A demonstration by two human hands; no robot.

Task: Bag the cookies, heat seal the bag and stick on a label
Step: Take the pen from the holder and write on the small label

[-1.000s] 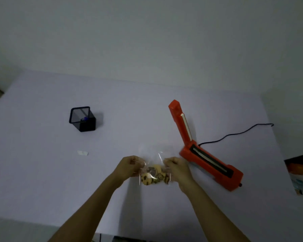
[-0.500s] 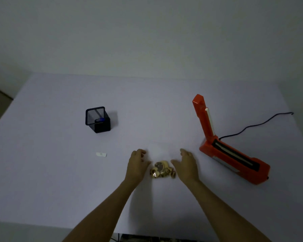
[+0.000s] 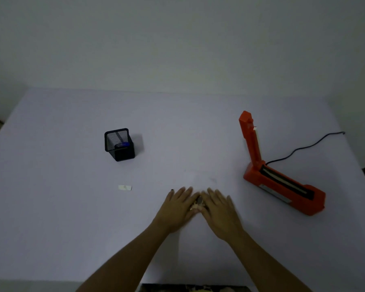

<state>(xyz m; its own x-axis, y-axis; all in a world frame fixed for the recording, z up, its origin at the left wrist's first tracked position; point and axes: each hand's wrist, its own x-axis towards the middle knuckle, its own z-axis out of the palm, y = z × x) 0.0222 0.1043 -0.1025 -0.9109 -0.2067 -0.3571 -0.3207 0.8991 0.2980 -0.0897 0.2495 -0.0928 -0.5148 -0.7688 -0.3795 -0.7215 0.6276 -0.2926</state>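
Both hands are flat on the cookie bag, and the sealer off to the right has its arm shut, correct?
Not quite. The head view shows the sealer with its arm raised open, not shut. The rest holds: left hand and right hand lie flat on the cookie bag.

Both my hands flat on the cookies

My left hand (image 3: 178, 207) and right hand (image 3: 219, 211) press the clear bagged brown cookies (image 3: 199, 202) near the white tabletop's (image 3: 61, 218) front edge.
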